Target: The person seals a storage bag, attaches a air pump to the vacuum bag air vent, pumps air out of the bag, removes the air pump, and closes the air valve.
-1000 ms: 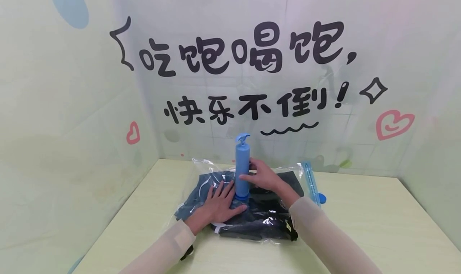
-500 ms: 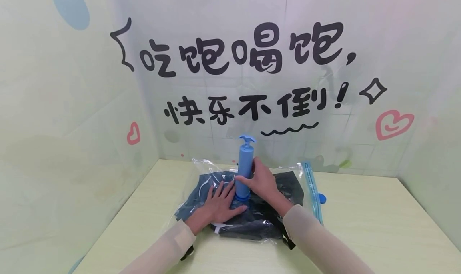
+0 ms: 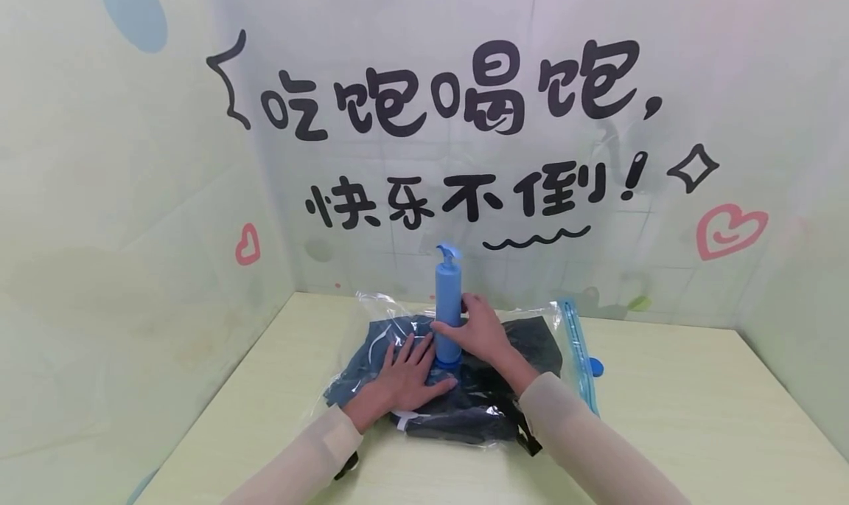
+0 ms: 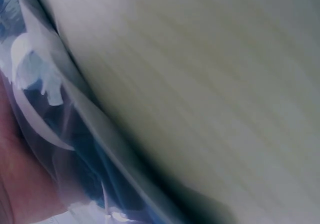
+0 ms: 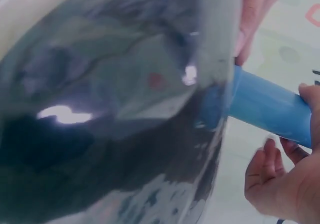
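Both hands are seen at work on a clear vacuum storage bag laid on a pale yellow-green table. Flat pressure is applied by the left hand, fingers straight and spread on the plastic over dark folded clothing sealed inside. The barrel of a blue hand pump is gripped low by the right hand, thumb and fingers curled round it. The pump is held upright, its base set on the bag near the middle, just beside the left thumb. A blue zip strip is seen along the bag's right edge. On the wall behind, black lettering is read as "吃饱喝饱," and below it "快乐不倒!", flanked by pink hearts.
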Action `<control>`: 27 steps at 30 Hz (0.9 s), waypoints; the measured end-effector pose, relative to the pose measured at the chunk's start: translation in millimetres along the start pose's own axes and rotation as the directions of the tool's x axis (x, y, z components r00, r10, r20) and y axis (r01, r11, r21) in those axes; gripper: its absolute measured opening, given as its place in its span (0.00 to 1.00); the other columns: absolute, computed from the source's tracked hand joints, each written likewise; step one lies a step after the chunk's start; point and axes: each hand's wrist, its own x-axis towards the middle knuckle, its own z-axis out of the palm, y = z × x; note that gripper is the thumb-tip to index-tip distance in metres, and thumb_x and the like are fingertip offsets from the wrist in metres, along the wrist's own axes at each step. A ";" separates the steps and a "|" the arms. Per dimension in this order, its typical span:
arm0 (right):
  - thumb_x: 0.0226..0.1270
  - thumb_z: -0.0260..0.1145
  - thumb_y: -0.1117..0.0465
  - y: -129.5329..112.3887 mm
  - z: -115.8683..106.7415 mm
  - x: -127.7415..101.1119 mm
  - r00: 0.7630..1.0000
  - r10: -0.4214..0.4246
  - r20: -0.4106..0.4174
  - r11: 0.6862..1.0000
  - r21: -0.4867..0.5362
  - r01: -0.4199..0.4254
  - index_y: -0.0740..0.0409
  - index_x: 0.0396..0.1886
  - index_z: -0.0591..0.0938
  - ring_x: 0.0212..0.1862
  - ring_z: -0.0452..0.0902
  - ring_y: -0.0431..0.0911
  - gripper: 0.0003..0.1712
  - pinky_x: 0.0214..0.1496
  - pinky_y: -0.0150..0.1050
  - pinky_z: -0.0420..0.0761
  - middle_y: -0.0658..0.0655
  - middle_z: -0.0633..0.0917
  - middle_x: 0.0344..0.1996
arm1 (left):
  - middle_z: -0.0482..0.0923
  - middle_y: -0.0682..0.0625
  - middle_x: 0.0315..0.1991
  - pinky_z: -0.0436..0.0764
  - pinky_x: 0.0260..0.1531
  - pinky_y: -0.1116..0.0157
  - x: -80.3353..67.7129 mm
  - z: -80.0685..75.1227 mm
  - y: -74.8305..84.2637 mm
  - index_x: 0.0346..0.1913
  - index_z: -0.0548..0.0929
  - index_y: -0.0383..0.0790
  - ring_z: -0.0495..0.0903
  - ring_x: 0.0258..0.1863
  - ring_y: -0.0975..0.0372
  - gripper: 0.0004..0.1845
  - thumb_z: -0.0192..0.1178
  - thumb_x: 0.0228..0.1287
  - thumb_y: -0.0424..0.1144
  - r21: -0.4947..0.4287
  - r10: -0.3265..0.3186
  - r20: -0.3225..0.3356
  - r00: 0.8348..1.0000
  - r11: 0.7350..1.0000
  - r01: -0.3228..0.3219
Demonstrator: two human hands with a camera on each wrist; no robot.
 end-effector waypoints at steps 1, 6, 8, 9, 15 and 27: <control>0.63 0.76 0.47 0.7 -0.2 0.6 1.000 0.000 0.013 0.999 0.043 0.000 0.64 0.60 0.77 0.48 0.80 0.55 0.34 0.49 0.53 0.81 0.61 0.80 0.49 | 0.47 0.46 0.81 0.41 0.69 0.36 -0.2 -0.1 0.3 0.82 0.53 0.40 0.42 0.78 0.43 0.49 0.44 0.71 0.73 0.002 0.000 0.001 1.000 1.000 0.000; 0.65 0.75 0.58 1.8 -5.2 5.6 0.994 -0.026 0.109 0.965 0.263 -0.004 0.65 0.69 0.70 0.58 0.78 0.57 0.37 0.57 0.58 0.77 0.64 0.79 0.59 | 0.48 0.46 0.81 0.42 0.70 0.36 -0.8 -1.7 2.4 0.82 0.54 0.41 0.42 0.78 0.43 0.49 0.43 0.71 0.73 0.001 0.003 0.002 1.000 1.000 -0.003; 0.67 0.74 0.60 1.2 -9.4 8.1 0.987 -0.047 0.156 0.948 0.318 -0.005 0.65 0.71 0.67 0.61 0.76 0.59 0.38 0.60 0.59 0.75 0.64 0.77 0.62 | 0.48 0.46 0.81 0.42 0.70 0.36 -0.3 -1.5 2.5 0.82 0.54 0.41 0.42 0.78 0.43 0.49 0.43 0.71 0.73 0.004 0.002 0.000 1.000 1.000 -0.002; 0.67 0.73 0.61 1.2 -11.6 9.4 0.982 -0.063 0.179 0.940 0.342 -0.002 0.65 0.72 0.66 0.62 0.76 0.59 0.38 0.60 0.60 0.74 0.65 0.77 0.62 | 0.48 0.45 0.81 0.42 0.70 0.36 -0.1 -1.4 2.5 0.82 0.54 0.41 0.42 0.78 0.43 0.49 0.43 0.71 0.73 0.005 0.000 -0.002 1.000 1.000 0.000; 0.71 0.68 0.67 5.3 -21.0 14.5 0.943 -0.192 0.273 0.886 0.462 0.046 0.68 0.73 0.64 0.63 0.75 0.60 0.36 0.62 0.58 0.73 0.67 0.76 0.65 | 0.48 0.45 0.81 0.42 0.70 0.36 0.3 -0.7 1.8 0.82 0.53 0.41 0.43 0.78 0.42 0.49 0.43 0.71 0.73 0.013 -0.003 -0.009 1.000 1.000 0.003; 0.62 0.79 0.58 1.5 -10.4 3.6 0.996 -0.067 0.061 0.971 0.233 0.051 0.64 0.60 0.76 0.46 0.83 0.52 0.32 0.50 0.53 0.82 0.61 0.83 0.49 | 0.48 0.45 0.81 0.42 0.70 0.36 0.2 -0.4 1.6 0.82 0.54 0.41 0.42 0.78 0.42 0.50 0.43 0.71 0.73 0.016 -0.002 -0.001 1.000 1.000 0.002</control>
